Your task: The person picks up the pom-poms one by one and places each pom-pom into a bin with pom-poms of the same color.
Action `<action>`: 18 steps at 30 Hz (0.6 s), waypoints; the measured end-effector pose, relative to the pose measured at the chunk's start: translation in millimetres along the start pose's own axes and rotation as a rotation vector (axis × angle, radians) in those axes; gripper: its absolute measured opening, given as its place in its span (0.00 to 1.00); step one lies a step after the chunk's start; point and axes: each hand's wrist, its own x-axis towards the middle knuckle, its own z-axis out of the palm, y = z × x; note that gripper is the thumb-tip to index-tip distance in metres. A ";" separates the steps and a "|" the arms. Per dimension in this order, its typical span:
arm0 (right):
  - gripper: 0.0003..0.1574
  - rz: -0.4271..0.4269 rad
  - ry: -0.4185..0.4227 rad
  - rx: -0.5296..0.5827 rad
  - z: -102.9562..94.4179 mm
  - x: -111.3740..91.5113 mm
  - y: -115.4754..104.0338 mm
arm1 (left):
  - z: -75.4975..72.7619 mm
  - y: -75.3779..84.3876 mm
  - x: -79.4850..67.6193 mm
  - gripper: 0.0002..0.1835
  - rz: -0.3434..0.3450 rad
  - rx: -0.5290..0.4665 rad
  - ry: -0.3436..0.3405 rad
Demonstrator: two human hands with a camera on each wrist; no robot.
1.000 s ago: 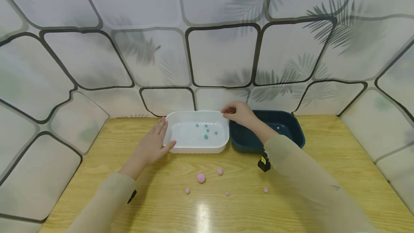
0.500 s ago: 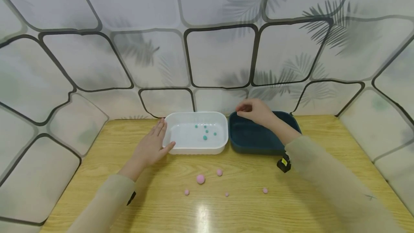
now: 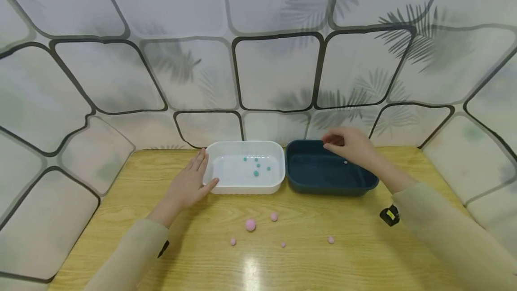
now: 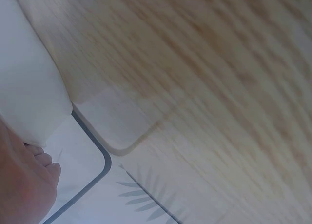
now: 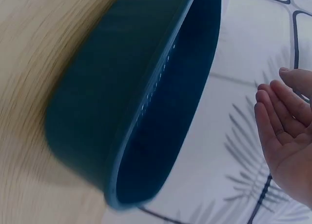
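My left hand [image 3: 187, 183] rests against the left end of the white basin [image 3: 248, 189], fingers straight along its side, thumb at the front rim. Several small teal balls [image 3: 256, 173] lie on the basin's floor. Over the back right of the dark blue basin [image 3: 327, 190] hovers my right hand [image 3: 349, 146]. Its fingers are loosely bent; in the right wrist view the palm and fingers [image 5: 287, 104] show nothing held. One tiny pale pink ball [image 3: 345, 162] is inside the blue basin. On the table, several pink balls lie scattered, the largest pink ball [image 3: 250, 225] near the middle.
Both basins stand side by side at the back of the wooden table [image 3: 202, 264], close to a patterned fabric wall [image 3: 278, 71]. More of this fabric rises at the left and right. A black wrist device [image 3: 390, 215] hangs under my right forearm.
My right hand has moved right, from the white basin's right rim to over the right part of the blue basin. My left hand and the balls stay where they were.
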 end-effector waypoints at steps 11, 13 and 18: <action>0.28 -0.115 0.117 -0.364 -13.7 -37.7 13.9 | -0.6 0.2 -0.7 0.47 0.001 0.004 -0.006; 0.33 -0.132 0.137 -0.422 -14.4 -44.0 17.4 | -0.8 0.5 -0.5 0.47 0.000 0.001 -0.006; 0.45 -0.178 0.168 -0.539 -14.2 -57.4 29.0 | -0.7 0.8 0.1 0.47 -0.004 -0.005 -0.008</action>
